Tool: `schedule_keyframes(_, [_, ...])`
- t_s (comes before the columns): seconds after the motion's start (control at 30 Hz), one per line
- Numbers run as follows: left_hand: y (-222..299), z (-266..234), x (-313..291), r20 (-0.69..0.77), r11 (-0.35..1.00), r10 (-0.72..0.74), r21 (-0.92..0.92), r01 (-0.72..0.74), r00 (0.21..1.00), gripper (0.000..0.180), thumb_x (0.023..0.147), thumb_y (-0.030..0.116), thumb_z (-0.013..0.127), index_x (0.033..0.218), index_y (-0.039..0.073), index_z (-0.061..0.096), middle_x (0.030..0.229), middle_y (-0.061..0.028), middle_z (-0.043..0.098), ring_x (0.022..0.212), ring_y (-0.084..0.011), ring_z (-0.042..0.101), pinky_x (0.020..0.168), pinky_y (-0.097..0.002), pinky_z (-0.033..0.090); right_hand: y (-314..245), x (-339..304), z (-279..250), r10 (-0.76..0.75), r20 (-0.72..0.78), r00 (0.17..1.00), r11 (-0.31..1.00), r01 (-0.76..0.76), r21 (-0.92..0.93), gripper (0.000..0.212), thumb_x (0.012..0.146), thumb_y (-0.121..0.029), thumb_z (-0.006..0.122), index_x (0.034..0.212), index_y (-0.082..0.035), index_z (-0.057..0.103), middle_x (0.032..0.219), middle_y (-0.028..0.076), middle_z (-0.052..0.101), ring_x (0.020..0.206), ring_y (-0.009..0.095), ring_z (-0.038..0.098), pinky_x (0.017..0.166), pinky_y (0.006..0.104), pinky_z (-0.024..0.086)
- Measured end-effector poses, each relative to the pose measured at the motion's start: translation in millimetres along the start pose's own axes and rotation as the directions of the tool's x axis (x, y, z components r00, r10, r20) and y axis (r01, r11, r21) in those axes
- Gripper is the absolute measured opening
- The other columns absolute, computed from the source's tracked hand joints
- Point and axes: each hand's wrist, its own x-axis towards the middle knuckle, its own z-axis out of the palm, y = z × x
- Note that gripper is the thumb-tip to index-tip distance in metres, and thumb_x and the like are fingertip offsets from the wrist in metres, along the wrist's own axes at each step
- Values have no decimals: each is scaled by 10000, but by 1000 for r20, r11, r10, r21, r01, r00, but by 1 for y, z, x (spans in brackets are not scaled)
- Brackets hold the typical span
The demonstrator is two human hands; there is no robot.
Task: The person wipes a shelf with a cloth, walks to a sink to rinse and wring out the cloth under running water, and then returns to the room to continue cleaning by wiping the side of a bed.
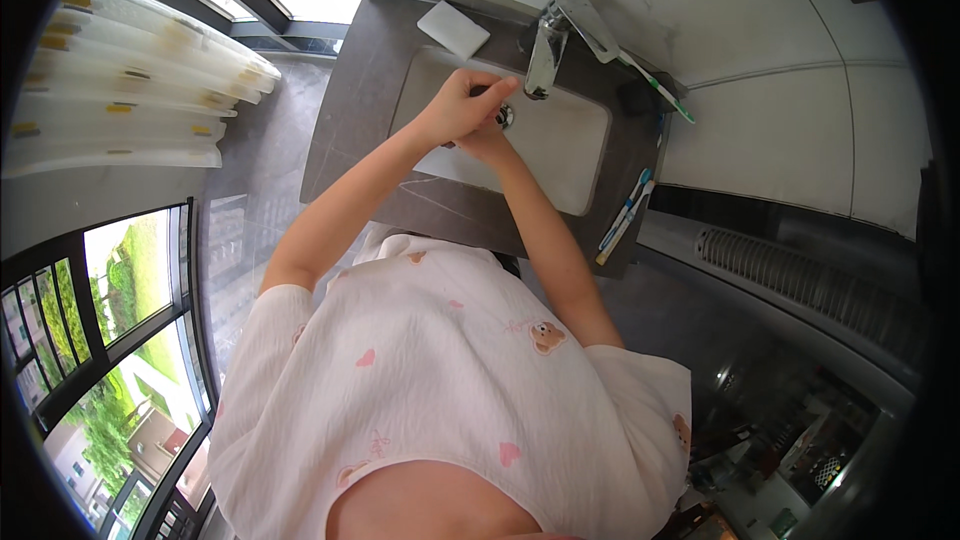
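Observation:
My left hand [458,106] is curled, fingers closed, over the white sink basin [560,155], just left of the chrome faucet [548,50]. It rests on top of my right hand [488,146], which is mostly hidden beneath it. The two hands touch above the round drain [506,117]. I cannot make out anything held between them. Both forearms reach up from my white patterned shirt [450,390].
A white rectangular block [453,28] lies on the dark counter [350,130] at the back left. Toothbrushes lie on the counter's right edge [625,215], and a green-tipped toothbrush [657,88] sits behind the faucet. Windows and a pale curtain [130,90] stand at the left.

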Motion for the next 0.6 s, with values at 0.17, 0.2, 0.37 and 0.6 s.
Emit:
schedule_keyframes(0.17, [-21,-3,5,-158,999,15,-48,-23,987,435,815,320,390,472,54,364,430,10,344,384,-54,292,357,-200,232,15,-4,11,130,101,986,983,-141,113,306,587,-124,591,843,-28,455,675,46,511,609,146,512,534,261,399])
schedule_keyframes(0.2, [-23,-4,6,-159,998,15,-50,-23,987,435,815,320,390,472,54,364,430,10,344,384,-54,292,357,-200,232,17,-4,12,131,101,986,983,-143,112,306,587,-124,591,843,-28,455,675,46,511,609,146,512,534,261,399])
schedule_keyframes(0.37, [-21,-12,8,-236,987,53,-133,-86,970,433,821,311,385,468,64,342,423,11,329,372,-61,288,354,-209,233,-10,1,15,181,3,984,981,-180,-74,206,611,-214,550,675,-23,504,576,114,535,581,252,536,504,332,397])
schedule_keyframes(0.6, [-23,-10,11,-265,993,113,-13,-121,958,427,825,309,379,478,63,349,421,17,322,370,-56,282,354,-205,231,-14,3,21,7,-173,985,930,-70,-361,188,627,-228,530,581,-48,501,451,89,496,503,264,528,467,339,388])
